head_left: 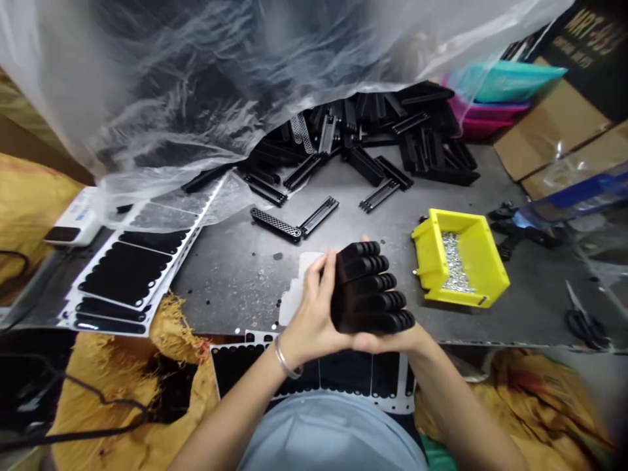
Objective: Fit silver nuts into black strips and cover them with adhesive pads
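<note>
Stack of black scalloped strips (367, 288) sits at the centre of view, held over the grey metal desk (235, 294); we take it as the clock centre. We find the left grip (314, 307) closed around the near side of the stack, with a silver bangle (287, 361) on that wrist. We find the right grip (385, 339) cupped beneath the stack and supporting it; its fingers are hidden, so we cannot tell how far they curl.

We note a white paper piece (297, 288) on the desk at 9 o'clock, just beside the left grip. Further out at 9 o'clock lie sheets of black scalloped pads (125, 275) on white backing. Another such sheet (314, 374) lies at 6 o'clock, under the forearms. A perforated black bar assembly (294, 219) lies apart at 11 o'clock. A heap of black bar parts (373, 131) occupies 12 o'clock, partly under clear plastic film (196, 85). At 3 o'clock, we record a yellow bin (458, 258) holding small silver fasteners (456, 261). Black-handled scissors (583, 327) rest near the desk's edge at 4 o'clock.
</note>
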The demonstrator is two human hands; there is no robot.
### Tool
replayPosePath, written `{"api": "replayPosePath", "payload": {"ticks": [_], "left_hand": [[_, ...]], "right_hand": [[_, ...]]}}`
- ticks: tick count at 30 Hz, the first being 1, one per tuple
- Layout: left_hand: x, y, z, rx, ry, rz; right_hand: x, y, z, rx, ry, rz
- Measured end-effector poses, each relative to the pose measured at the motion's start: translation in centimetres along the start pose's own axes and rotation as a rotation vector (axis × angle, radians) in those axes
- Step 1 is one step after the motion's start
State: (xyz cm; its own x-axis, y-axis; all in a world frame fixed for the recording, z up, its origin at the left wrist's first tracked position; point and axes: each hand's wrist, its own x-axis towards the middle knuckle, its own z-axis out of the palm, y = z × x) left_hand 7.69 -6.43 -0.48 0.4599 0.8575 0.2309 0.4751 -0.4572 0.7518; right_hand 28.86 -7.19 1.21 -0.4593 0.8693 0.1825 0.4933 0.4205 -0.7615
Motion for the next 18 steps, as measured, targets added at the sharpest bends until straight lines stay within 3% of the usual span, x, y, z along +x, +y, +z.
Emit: {"api": "replayPosePath", "payload": {"ticks": [3,6,8,11,15,18], "left_hand": [[-1.1,-1.1,-1.0,0.084,-0.058,-0.067],[-3.1,-3.6,-3.6,0.196,-0.087,-0.203],[-4.6,-4.9,-5.1,0.209,-0.104,-0.259],[-6.0,-5.3,-6.3,0.140,-0.092,-0.304],[-5.3,-3.9,-4.7,0.015,-0.034,-0.348],[-3.8,-3.1,-2.5,0.032,0.002,-0.332]], "right_hand": [[3.4,-1.7,1.3,-0.152,0.037,-0.077],[6.0,-2.0,2.8,-0.423,-0.085,-0.115],[6.5,-1.5,3.3,-0.493,-0.179,-0.116],[5.0,-0.4,2.7,-0.442,-0.249,-0.062],[1.5,1.1,2.1,-0.270,-0.059,0.230],[0.5,1.8,3.9,-0.113,0.071,0.392]]}}
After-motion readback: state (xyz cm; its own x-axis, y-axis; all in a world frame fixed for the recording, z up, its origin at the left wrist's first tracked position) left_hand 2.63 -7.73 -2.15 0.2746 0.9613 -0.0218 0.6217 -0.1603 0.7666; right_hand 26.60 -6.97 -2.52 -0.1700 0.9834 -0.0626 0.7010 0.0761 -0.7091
